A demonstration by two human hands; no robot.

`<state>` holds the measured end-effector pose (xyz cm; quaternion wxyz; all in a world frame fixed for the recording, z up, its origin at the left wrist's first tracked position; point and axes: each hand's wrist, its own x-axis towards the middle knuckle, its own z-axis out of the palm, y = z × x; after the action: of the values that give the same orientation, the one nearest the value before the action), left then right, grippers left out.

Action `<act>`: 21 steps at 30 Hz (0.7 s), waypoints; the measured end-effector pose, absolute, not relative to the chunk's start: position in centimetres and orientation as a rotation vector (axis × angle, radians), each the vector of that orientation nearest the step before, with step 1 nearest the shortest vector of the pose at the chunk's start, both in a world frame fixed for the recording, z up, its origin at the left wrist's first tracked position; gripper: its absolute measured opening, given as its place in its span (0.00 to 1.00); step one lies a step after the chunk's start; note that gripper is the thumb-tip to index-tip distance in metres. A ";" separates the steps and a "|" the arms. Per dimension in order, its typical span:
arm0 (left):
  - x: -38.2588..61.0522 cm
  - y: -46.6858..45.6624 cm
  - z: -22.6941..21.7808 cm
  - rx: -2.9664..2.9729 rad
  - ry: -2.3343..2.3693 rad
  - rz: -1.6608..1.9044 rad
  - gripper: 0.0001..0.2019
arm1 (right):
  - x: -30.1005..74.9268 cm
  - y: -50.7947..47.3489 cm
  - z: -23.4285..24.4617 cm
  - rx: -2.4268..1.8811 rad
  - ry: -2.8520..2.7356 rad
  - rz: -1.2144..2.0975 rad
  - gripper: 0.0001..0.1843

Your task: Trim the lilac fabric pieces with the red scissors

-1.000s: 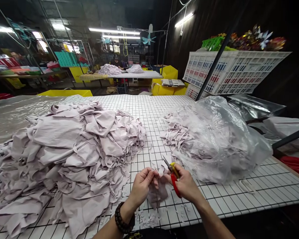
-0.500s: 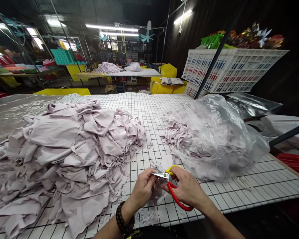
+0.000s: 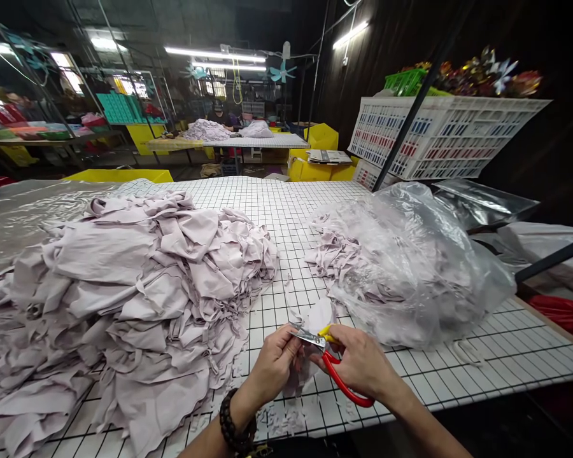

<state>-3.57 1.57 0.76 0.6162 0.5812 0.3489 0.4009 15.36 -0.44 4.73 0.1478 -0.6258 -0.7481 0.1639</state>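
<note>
My left hand [image 3: 273,364], with a dark bead bracelet on the wrist, pinches a small piece of pale lilac fabric [image 3: 315,318] just above the table's near edge. My right hand [image 3: 360,364] grips scissors [image 3: 337,369] with red and yellow handles, the blades pointing left onto the fabric beside my left fingers. A big heap of lilac fabric pieces [image 3: 134,299] lies to the left of my hands. To the right, a clear plastic bag [image 3: 420,267] holds more lilac pieces.
The table [image 3: 286,203] has a white top with a black grid. Small fabric clippings [image 3: 286,420] litter its near edge. White plastic crates [image 3: 439,137] stand at the back right, yellow bins [image 3: 315,168] and another worktable with a person behind.
The scissors swung from pointing up and away to lying level, blades across the fabric in my left hand. The red handle loop dropped lower on the right.
</note>
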 end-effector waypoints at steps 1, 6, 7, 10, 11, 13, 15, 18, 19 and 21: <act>-3.6 1.6 0.8 1.329 0.801 0.920 0.13 | 15.4 -0.4 4.6 -1.797 -2.155 0.456 0.19; -3.6 1.5 0.7 1.283 0.804 0.878 0.13 | 15.6 -0.5 3.5 -1.778 -2.165 0.379 0.16; -3.6 1.5 0.6 1.272 0.807 0.868 0.14 | 15.8 -0.5 3.3 -1.776 -2.159 0.393 0.16; -3.8 1.5 0.6 1.239 0.805 0.859 0.14 | 17.0 0.3 2.9 -1.726 -2.114 0.646 0.17; -3.9 1.5 0.6 1.238 0.800 0.863 0.15 | 17.6 0.9 2.8 -1.691 -2.078 0.782 0.16; -4.3 1.3 0.6 1.253 0.787 0.874 0.15 | 18.6 2.6 2.7 -1.618 -1.976 0.993 0.12; -4.7 1.0 0.6 1.270 0.769 0.883 0.15 | 19.1 4.7 2.6 -1.564 -1.928 1.046 0.08; -5.3 0.4 0.2 1.268 0.758 0.897 0.15 | 18.2 7.7 1.9 -1.427 -2.047 1.096 0.08; -5.4 0.2 0.0 1.264 0.761 0.905 0.16 | 17.6 8.6 1.5 -1.374 -2.102 1.136 0.08; -5.6 -0.1 -0.5 1.266 0.773 0.923 0.16 | 16.2 9.9 0.5 -1.299 -2.181 1.214 0.07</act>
<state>-5.58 -0.14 -0.49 0.6421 0.5556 0.3394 0.4048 16.18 9.89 0.53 0.1631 -0.4553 -0.7647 0.4258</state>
